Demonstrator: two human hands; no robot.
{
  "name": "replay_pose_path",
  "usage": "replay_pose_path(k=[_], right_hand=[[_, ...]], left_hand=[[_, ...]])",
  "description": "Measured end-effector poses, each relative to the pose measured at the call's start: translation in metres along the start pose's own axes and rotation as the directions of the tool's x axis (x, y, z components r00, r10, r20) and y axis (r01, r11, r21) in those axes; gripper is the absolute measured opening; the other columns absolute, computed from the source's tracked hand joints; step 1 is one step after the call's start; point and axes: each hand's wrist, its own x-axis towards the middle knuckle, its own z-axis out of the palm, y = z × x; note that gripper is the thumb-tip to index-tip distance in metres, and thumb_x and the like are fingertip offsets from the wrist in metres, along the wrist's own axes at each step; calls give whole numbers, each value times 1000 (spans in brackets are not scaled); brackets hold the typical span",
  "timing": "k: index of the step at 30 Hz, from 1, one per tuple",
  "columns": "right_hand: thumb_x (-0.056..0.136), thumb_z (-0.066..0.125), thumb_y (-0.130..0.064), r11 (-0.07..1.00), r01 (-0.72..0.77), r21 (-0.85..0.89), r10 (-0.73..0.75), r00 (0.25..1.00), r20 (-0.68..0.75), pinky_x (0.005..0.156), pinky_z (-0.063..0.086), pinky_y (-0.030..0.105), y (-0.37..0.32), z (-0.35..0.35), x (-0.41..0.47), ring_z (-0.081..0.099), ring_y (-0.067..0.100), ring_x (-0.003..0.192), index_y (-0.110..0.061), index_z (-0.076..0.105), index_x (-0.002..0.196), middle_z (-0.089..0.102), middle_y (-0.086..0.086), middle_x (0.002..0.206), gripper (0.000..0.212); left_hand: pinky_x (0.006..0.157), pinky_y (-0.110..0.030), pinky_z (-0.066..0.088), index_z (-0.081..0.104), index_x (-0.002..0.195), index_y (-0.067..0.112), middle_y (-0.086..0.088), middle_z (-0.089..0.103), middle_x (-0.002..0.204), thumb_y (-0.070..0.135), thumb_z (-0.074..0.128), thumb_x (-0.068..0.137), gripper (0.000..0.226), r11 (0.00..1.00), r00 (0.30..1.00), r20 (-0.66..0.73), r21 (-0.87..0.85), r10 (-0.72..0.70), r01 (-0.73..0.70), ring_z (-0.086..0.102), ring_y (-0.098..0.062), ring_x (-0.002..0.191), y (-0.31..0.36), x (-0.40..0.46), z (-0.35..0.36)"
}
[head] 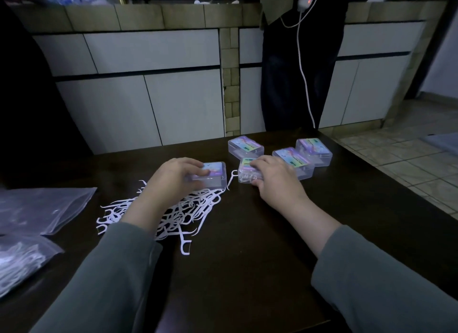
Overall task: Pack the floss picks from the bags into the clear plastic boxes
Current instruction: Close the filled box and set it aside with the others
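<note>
Grey sleeves fill the bottom of the view, belonging to a person reaching forward over a dark table. From the grips outward: the left hand curls its fingers over the top of a clear plastic box with a colourful label, thumb at its near side — likely steadying it or drawing it close for filling. The right hand grips a second box, fingers over its lid and thumb against the near wall; white picks show through the plastic, so it appears packed, and the grip looks like pressing it closed or moving it aside. Just behind and to the right sit three more labelled boxes, closed and grouped near one another, probably the finished ones. Under the left wrist sprawls a loose heap of white floss picks, spread on the table within easy reach, with one pick lying between the two held boxes. At the far left edge lie two clear bags — the nearer one seems to hold picks, the farther looks flat.
</note>
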Motion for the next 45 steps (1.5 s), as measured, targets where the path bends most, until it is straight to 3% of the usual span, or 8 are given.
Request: replay_pose_path(k=[5,12,18,22,27,37,42,45], right_hand=[[91,63,-30,998,-11,-57,10,1000,-17,111,29,42,-8,0,0,35,21,133,-26,40,143,41,0,144,57],[87,64,-47,956,270,112,-277,959,54,106,34,36,-45,4,7,32,16,131,-26,37,146,40,-3,140,68],[86,67,-45,927,149,345,-239,942,235,103,40,34,-58,19,25,39,16,132,-26,30,150,37,-1,150,76],[81,73,-47,891,107,440,-245,931,270,87,42,24,-53,22,33,46,6,112,-30,35,147,47,-4,142,78],[78,73,-54,880,86,467,-245,925,290,92,42,25,-50,23,37,46,11,123,-30,36,146,47,-4,143,81],[85,71,-38,897,-13,443,-152,930,336,105,37,37,-58,22,34,36,21,138,-32,28,151,37,0,153,79],[87,70,-35,901,-15,434,-153,925,349,108,35,39,-59,19,31,32,23,141,-34,25,151,33,0,155,79],[81,77,-33,869,-28,494,-165,925,342,100,39,33,-56,19,30,38,20,136,-34,32,148,41,-2,149,81]], left_hand=[[97,-36,43,69,117,32,9,56,132,30,72,84,33,999,1000,17,-24,26,-25,43,-14,120,-5,-10,-1],[97,-36,45,72,106,33,8,55,135,41,78,75,32,988,999,16,-147,-35,37,48,-12,118,-17,-7,-5],[96,-39,50,66,87,38,14,55,133,38,81,72,21,977,991,69,-177,-112,123,55,-10,114,-36,-5,-13],[91,-32,51,61,111,43,18,50,126,44,77,75,40,990,996,88,-132,-33,44,52,-6,111,-42,-4,-11],[91,-32,49,51,135,40,17,46,127,59,72,72,69,995,991,126,-92,-36,48,49,-7,109,-36,0,-8],[94,-31,44,34,148,34,3,46,139,55,50,91,62,995,994,108,98,-9,-2,44,-14,121,-26,-3,4],[84,-28,47,39,146,28,1,54,122,56,45,93,61,988,997,74,153,17,-28,50,-12,103,-21,-4,5],[71,-20,45,59,131,27,1,68,105,53,45,95,46,999,996,-90,44,26,-22,57,-7,86,-19,-3,4]])
